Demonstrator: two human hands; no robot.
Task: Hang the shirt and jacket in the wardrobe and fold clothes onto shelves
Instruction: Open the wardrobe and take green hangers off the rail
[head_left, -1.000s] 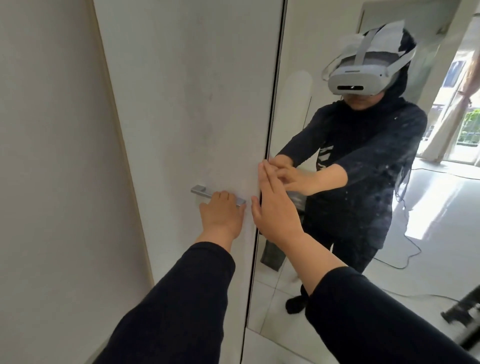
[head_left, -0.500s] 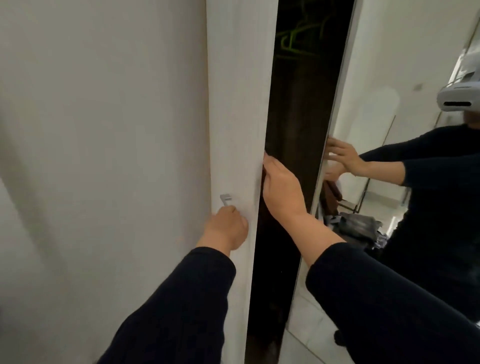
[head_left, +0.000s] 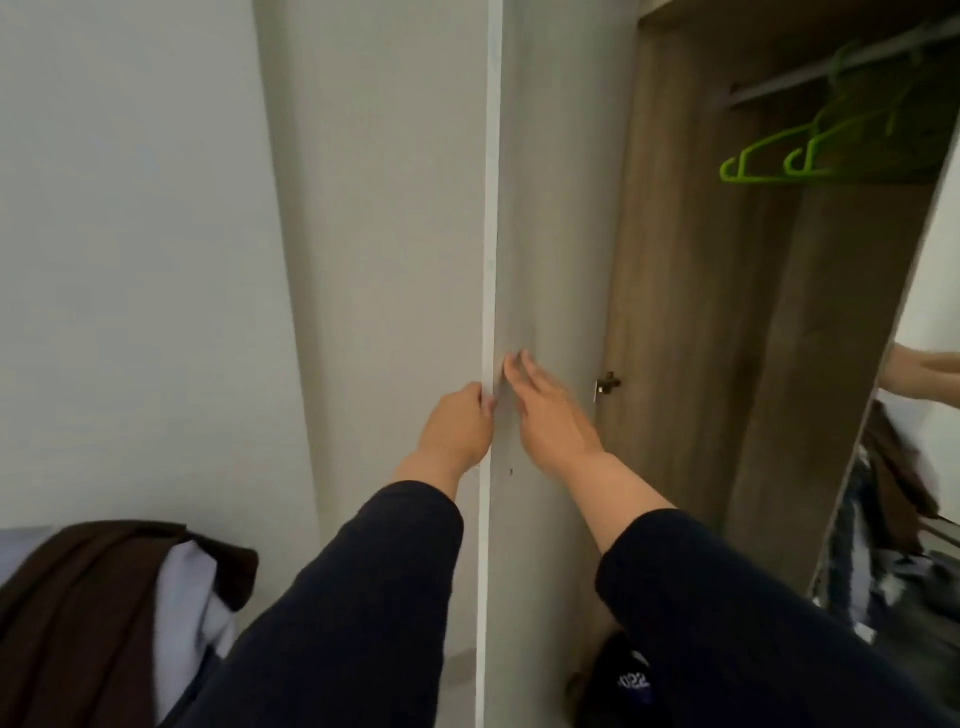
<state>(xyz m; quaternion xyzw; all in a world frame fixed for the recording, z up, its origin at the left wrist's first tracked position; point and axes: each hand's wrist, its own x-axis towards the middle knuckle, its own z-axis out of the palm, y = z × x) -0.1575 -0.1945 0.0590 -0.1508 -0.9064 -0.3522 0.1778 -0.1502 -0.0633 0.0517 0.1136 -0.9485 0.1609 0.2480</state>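
Observation:
The white wardrobe door stands swung wide, seen nearly edge-on. My left hand grips its edge from the outer side, fingers curled round it. My right hand lies flat with straight fingers on the door's inner face. Inside the wood-lined wardrobe a rail carries green hangers at the upper right. A pile of brown and pale clothes lies at the lower left.
A dark garment with white print lies on the wardrobe floor. The mirrored right door reflects a hand and clothes. A hinge sits on the wardrobe's inner side wall. A white wall fills the left.
The door has swung from shut to wide open. My left hand left the handle and now grips the door's edge; my right hand moved onto the inner face. The hangers came into view.

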